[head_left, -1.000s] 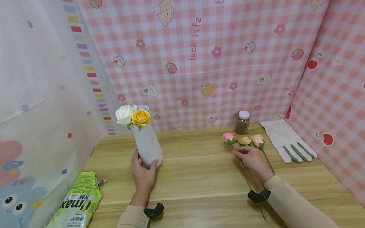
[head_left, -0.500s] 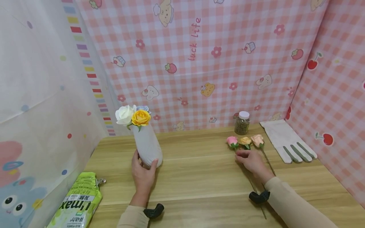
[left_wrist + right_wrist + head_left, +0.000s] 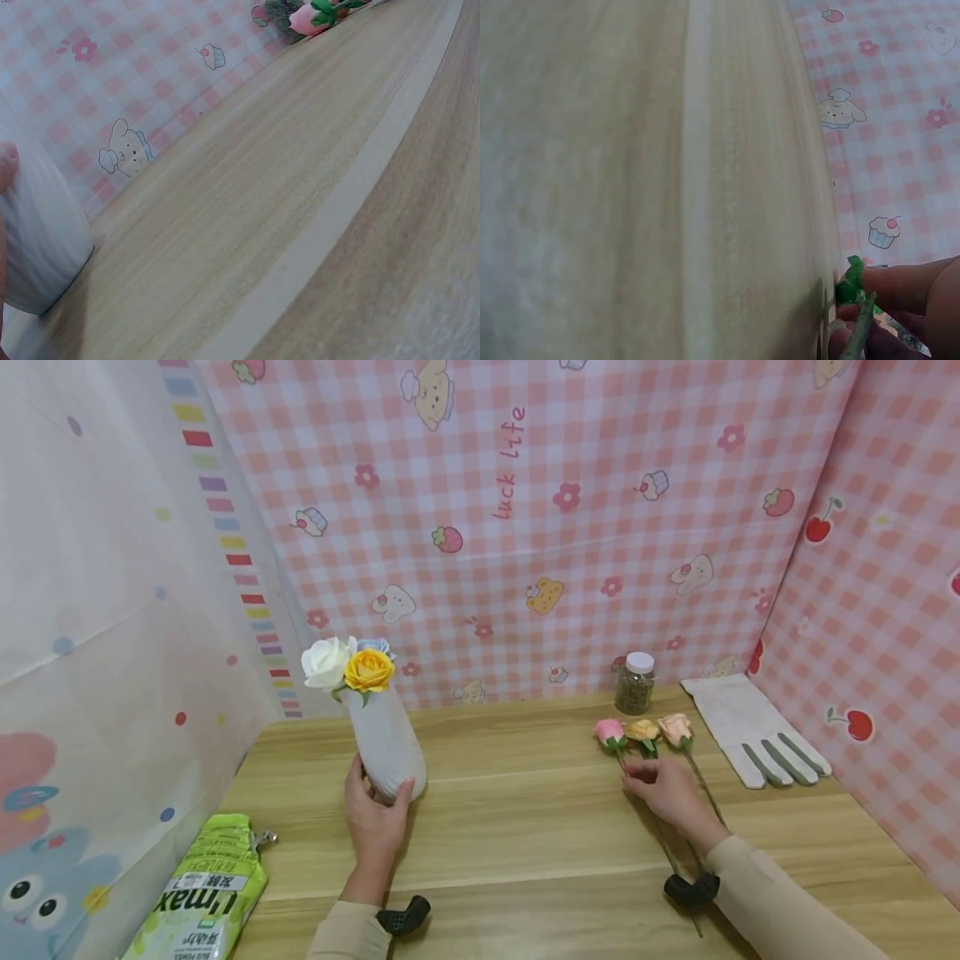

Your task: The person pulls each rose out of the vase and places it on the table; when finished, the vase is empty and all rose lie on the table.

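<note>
Gripping the lower body of the white vase (image 3: pixel 387 747), the left hand (image 3: pixel 377 822) has its thumb on the near right side. Meanwhile, the right hand (image 3: pixel 671 797) pinches a green stem (image 3: pixel 859 330) between thumb and fingers; which flower it belongs to cannot be determined.

At far left, a green bag (image 3: pixel 202 893) is cut off by the lower edge of the head view; a metal clip (image 3: pixel 265 837) projects from its right side. The vase stands on the table (image 3: pixel 510 843). Its mouth is concealed by a white flower (image 3: pixel 328 662), a yellow flower (image 3: pixel 369 670) and a blue flower (image 3: pixel 377 646), the last partly hidden behind the yellow one. The left wrist view shows only a sliver of the gripping fingers.

To the right, a pink rose (image 3: pixel 610 732), an orange rose (image 3: pixel 642 732) and a peach rose (image 3: pixel 676 729) lie side by side. The right hand, reaching in from the lower right with bent fingers, and a black wrist device (image 3: pixel 692 889) obstruct their stems. Behind the roses stands a white-lidded jar (image 3: pixel 633 697); its dark contents are unidentifiable. A white glove (image 3: pixel 742 727) lies rightmost, fingers toward the near side.
</note>
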The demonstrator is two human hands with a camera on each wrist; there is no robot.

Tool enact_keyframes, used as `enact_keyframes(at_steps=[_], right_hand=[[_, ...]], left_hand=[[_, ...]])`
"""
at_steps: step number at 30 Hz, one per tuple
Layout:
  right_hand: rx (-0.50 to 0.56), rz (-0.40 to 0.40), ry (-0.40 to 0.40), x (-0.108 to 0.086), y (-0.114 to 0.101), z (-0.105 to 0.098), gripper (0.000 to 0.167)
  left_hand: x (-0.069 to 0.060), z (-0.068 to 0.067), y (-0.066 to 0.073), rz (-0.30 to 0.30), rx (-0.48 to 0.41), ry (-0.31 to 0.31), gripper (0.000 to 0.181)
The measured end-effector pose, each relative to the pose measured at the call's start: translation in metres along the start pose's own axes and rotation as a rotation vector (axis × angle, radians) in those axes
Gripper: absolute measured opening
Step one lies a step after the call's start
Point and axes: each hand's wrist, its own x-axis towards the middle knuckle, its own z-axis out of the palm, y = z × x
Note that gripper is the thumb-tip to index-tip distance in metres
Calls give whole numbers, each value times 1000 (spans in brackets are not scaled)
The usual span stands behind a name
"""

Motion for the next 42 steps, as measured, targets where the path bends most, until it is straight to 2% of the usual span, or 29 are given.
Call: enact_keyframes(at_steps=[4,10,18,23,27,31,36,39,42], right_hand=[[-12,-8,-5,-2,0,0,17],[-20,32,-36,-5,-2,0,18],[33,63,-31,-7,-4,0,21],[8,40,-25,-6,-2,1,22],[-42,-23,-70,-6,-4,-3,21],[-64,-87,-152,-7,-7,-10,26],[-38,-54,-211,-9,-8,-17,30],[-17,-17,-212,-8,-8,-17,30],[-37,-23,-198,-7,-8,-16,30]], left_hand=[[0,0,0,10,-4,7,86],[0,0,0,4,0,1,87],[1,0,1,0,12,-4,87],[0,0,1,6,10,-2,86],[0,0,0,1,16,0,86],[0,1,0,0,10,7,86],[0,1,0,-1,4,4,85],[0,1,0,-7,3,-1,85],[1,1,0,-11,3,-3,85]])
